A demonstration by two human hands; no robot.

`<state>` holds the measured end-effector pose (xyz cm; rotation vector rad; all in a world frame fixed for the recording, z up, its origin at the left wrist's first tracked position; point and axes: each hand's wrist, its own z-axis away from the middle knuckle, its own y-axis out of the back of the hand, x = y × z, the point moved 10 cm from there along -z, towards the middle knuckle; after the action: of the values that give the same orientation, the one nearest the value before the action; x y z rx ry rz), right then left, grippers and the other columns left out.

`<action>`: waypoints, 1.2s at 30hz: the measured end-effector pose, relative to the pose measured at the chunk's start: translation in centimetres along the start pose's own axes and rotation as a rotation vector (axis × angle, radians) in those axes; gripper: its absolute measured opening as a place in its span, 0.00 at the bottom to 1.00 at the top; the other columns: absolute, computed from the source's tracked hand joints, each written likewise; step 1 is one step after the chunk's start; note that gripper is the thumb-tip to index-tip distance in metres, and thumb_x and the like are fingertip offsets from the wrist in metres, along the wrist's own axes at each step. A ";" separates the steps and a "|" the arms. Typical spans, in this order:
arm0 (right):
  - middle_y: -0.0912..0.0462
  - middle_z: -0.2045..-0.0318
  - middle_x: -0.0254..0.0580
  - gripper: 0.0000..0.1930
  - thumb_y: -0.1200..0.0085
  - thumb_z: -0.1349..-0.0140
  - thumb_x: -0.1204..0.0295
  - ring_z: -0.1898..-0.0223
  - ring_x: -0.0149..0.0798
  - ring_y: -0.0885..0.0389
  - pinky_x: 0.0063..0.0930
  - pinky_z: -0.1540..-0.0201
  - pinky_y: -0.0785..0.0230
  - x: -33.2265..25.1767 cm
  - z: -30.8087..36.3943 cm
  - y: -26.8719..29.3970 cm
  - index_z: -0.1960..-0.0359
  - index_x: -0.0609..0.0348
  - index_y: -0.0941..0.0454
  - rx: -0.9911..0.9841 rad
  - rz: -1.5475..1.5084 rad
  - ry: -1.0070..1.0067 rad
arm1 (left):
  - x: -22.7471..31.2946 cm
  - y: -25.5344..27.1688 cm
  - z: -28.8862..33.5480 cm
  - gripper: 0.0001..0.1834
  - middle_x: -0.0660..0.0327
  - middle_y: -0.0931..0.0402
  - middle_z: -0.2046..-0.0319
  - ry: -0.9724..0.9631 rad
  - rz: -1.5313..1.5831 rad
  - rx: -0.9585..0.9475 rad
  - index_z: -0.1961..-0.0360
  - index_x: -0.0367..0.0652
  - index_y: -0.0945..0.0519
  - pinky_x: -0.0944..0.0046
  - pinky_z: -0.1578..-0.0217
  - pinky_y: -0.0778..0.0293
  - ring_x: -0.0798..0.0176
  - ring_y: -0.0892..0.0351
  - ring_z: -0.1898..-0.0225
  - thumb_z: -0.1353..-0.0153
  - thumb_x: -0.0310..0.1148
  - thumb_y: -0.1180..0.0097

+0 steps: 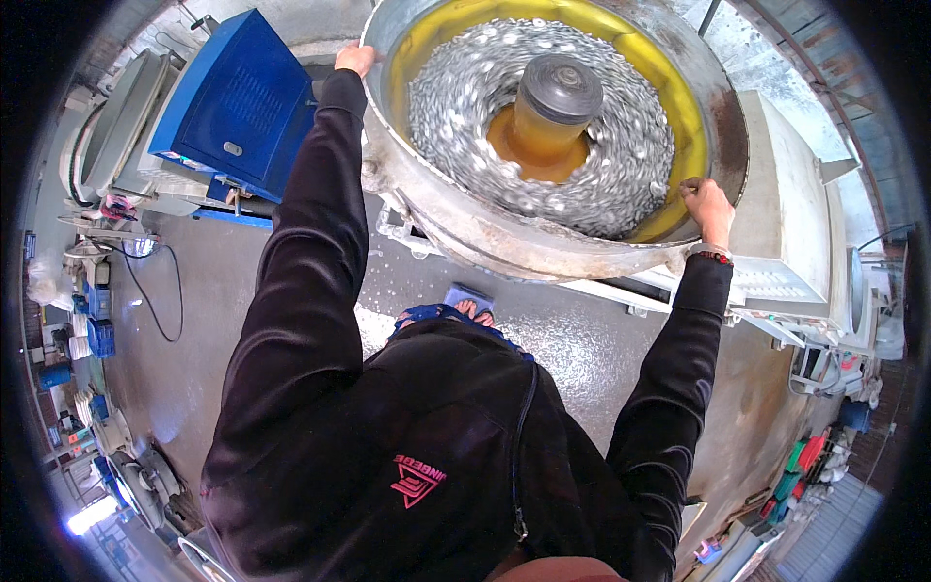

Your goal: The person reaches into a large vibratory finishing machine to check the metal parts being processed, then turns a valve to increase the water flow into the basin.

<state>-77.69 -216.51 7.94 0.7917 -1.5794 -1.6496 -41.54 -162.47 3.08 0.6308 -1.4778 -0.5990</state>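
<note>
In front of me stands a large round vibratory finishing tub [456, 218] with a worn metal rim and a yellow lining [400, 73]. A mass of small silvery metal pieces [456, 145], smeared by motion, fills its ring-shaped trough. A centre post with a dark cap [561, 87] rises from the middle, amber-brown lower down. At the tub's far left, my left hand [355, 58] is closed on the rim. Over the right side of the rim, my right hand [708, 209] has its fingers pinched together. Whatever they hold, if anything, is too small to make out.
A blue machine cabinet [238, 102] stands left of the tub, a pale machine housing [790, 194] to its right. A black cable [179, 301] lies on the wet grey floor [572, 354]. Blue crates [100, 335] stand far left; red and green items [800, 466] lie far right.
</note>
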 end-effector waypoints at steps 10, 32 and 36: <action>0.19 0.64 0.42 0.13 0.49 0.48 0.57 0.59 0.44 0.22 0.36 0.56 0.31 0.0 0.1 0.0 0.61 0.37 0.21 -0.004 0.022 -0.002 | -0.1 -0.3 -0.3 0.24 0.49 0.23 0.63 -0.025 -0.051 -0.009 0.58 0.39 0.24 0.62 0.56 0.31 0.54 0.24 0.60 0.60 0.36 0.43; 0.20 0.64 0.44 0.14 0.48 0.49 0.56 0.59 0.45 0.22 0.37 0.56 0.31 -0.3 0.2 -0.5 0.60 0.38 0.22 -0.025 -0.039 0.045 | 0.9 -2.0 0.0 0.24 0.45 0.28 0.55 -0.141 -0.475 -0.193 0.57 0.41 0.24 0.55 0.50 0.37 0.46 0.30 0.51 0.51 0.44 0.55; 0.20 0.64 0.43 0.14 0.50 0.47 0.57 0.59 0.45 0.22 0.37 0.57 0.31 -1.3 0.9 0.3 0.59 0.38 0.22 -0.012 -0.024 0.079 | -1.8 -0.7 -0.1 0.25 0.46 0.26 0.58 0.041 -0.129 -0.026 0.61 0.35 0.23 0.59 0.54 0.35 0.50 0.28 0.54 0.50 0.46 0.55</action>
<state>-77.65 -214.91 8.26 0.8620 -1.5092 -1.6241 -41.44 -161.65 1.30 0.7181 -1.3967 -0.7001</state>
